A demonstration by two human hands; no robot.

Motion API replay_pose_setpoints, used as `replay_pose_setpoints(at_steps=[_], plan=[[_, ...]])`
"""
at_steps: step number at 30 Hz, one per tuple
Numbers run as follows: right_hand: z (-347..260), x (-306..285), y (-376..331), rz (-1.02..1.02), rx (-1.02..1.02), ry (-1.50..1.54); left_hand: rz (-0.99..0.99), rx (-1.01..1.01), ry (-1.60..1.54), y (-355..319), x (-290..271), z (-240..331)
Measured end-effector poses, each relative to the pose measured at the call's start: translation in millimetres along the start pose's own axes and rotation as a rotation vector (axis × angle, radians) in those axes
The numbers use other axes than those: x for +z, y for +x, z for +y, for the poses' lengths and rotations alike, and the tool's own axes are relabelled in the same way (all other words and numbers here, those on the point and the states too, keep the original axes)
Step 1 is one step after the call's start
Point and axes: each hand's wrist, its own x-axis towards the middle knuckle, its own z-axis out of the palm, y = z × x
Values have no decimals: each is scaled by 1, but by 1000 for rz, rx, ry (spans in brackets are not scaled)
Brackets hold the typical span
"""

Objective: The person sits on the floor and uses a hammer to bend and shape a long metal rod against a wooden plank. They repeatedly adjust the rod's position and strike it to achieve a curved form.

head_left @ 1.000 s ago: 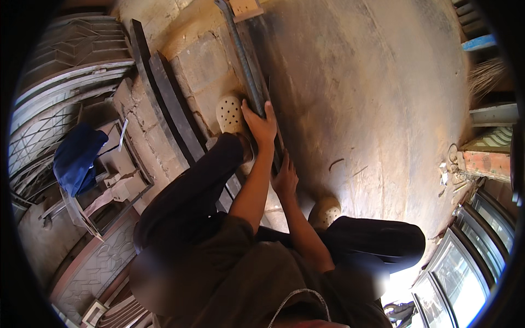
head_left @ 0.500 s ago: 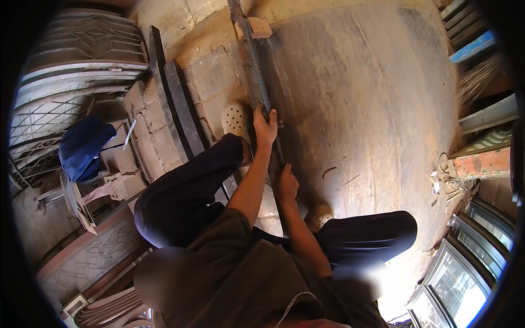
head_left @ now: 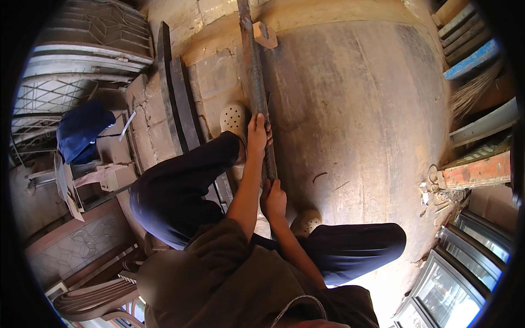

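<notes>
A long, dark, rust-stained metal bar (head_left: 255, 74) runs from the top of the view down between my legs. My left hand (head_left: 258, 133) is closed around it near the middle of the view, beside my left shoe. Closer to me, my right hand (head_left: 274, 200) grips the same bar with the fingers wrapped round it. The bar's near end is hidden by my hand and clothes, and its far end runs up past the top edge. Right beside its far part lies a small tan block (head_left: 265, 35), apparently brick or wood.
Two dark metal lengths (head_left: 179, 98) lie on the paving left of my left clog (head_left: 234, 119). A large smooth board or slab (head_left: 355, 109) spreads to the right. Metal grilles (head_left: 98, 33) and a blue cloth (head_left: 82, 131) are at left; framed glass panels (head_left: 445, 279) stand lower right.
The bar has shifted left off the tan block and shows a broader face, as if turned or raised. Both hands stay closed on it and sit slightly lower in the view.
</notes>
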Motion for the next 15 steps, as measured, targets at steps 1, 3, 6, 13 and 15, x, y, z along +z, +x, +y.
replay_pose_setpoints(at_steps=[1, 3, 6, 13, 15], plan=[[-9, -4, -2, -13, -9, -9, 11, -26, -12, 0, -3, 6], [-22, -12, 0, -63, -37, 13, 86, -66, 19, 4, -10, 10], [-43, -17, 6, -111, 0, 52, 127, -95, 57, 13, -20, 10], [-88, -24, 11, -157, 116, 64, 99, -173, 63, 17, -9, 43], [-107, -31, 5, -150, 174, 41, 110, -239, 54, 18, -13, 48]])
